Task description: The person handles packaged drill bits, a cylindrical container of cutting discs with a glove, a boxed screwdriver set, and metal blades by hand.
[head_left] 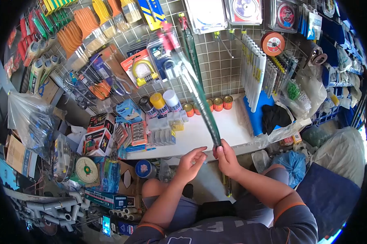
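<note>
My right hand (pixel 228 159) is closed round the lower end of a long, thin green packaged item (pixel 203 107), which looks wrapped in shiny clear plastic. It slants up and left to a red top, blurred there, so I cannot tell its exact kind. My left hand (pixel 190 164) is just left of that lower end, holding nothing, its fingers apart and partly curled. Behind, a similar green item with a red top (pixel 191 49) hangs on the wire rack (pixel 222 53).
A white counter (pixel 236 126) carries small orange tins (pixel 218 104), spray cans (pixel 158 100) and a blue package (pixel 258 112). Paintbrushes (pixel 98 28) and a yellow padlock (pixel 144 72) hang on the rack. A dial scale (pixel 86 170) stands left; a blue bag (pixel 291 166) lies right.
</note>
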A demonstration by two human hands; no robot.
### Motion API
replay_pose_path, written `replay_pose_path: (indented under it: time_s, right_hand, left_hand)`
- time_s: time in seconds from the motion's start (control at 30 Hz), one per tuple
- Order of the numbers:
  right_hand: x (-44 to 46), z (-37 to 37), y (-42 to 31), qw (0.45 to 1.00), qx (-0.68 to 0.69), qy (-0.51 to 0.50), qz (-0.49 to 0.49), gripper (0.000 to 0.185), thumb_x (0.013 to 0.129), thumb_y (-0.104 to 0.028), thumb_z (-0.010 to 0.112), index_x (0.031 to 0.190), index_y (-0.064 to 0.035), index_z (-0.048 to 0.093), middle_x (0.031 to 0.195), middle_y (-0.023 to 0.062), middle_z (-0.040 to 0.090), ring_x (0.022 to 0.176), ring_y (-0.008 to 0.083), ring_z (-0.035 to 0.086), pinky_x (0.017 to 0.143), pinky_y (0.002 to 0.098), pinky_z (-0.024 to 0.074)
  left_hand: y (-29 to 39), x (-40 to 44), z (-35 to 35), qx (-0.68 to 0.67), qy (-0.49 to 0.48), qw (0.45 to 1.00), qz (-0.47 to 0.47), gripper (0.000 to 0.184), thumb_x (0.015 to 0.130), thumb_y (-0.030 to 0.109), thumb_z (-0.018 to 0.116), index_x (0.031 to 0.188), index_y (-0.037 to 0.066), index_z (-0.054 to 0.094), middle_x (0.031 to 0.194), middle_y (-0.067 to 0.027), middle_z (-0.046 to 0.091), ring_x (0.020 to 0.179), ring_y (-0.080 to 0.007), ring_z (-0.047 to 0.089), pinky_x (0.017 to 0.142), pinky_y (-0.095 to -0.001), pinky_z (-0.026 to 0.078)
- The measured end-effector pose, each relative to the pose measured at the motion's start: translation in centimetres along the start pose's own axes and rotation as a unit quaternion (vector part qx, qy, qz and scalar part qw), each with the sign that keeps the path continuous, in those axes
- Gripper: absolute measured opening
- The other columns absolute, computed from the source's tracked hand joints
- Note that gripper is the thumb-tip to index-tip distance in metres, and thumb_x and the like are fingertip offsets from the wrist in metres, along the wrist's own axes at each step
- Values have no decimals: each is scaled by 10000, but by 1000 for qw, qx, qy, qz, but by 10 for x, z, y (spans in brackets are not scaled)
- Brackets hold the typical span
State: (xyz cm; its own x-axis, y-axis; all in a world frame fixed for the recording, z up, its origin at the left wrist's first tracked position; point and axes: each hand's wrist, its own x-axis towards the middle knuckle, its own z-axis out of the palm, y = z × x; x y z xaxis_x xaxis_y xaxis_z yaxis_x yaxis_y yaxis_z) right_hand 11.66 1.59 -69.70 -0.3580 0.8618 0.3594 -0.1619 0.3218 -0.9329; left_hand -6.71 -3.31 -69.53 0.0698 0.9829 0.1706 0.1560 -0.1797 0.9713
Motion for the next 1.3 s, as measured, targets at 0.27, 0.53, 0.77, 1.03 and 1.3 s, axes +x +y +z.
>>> replay_pose_path:
  time_s: [0.27,0.53,0.77,1.03,1.3]
  right_hand:
    - [5,1,6,993,108,10,44,283,1114,-303,370,983,-65,448,793,-2,430,683,99,417,639,273,404]
    - [6,0,3,989,141,27,41,286,1113,-310,379,996,-65,470,795,-11,424,676,86,399,628,263,393]
    - [4,-1,2,994,100,11,42,292,1113,-316,378,998,-65,472,797,-6,422,679,93,402,638,273,400]
    - [9,0,5,978,193,12,81,275,1109,-294,404,1008,-58,504,764,-22,417,653,80,389,602,258,381]
    - [28,-2,-14,966,238,14,104,220,1097,-232,434,1196,-55,518,770,-6,445,644,89,404,600,267,400]
  left_hand:
    - [-1,-11,-9,47,-3,999,-19,324,1027,156,597,1307,-7,602,1024,-78,710,1007,-148,672,927,-307,515]
    - [4,-18,-9,53,-7,999,-7,308,1021,148,601,1286,-8,618,1020,-86,714,994,-151,677,916,-312,518]
    - [-3,-19,-8,72,-10,997,31,304,984,82,622,1278,6,630,985,-83,720,893,-127,673,820,-281,532]
    - [4,-19,-7,83,-22,996,14,300,1004,106,607,1284,-2,626,1006,-103,722,979,-156,685,911,-316,526]
    - [1,-15,-1,85,-30,996,23,309,994,94,617,1290,8,628,992,-92,717,953,-151,683,884,-308,529]
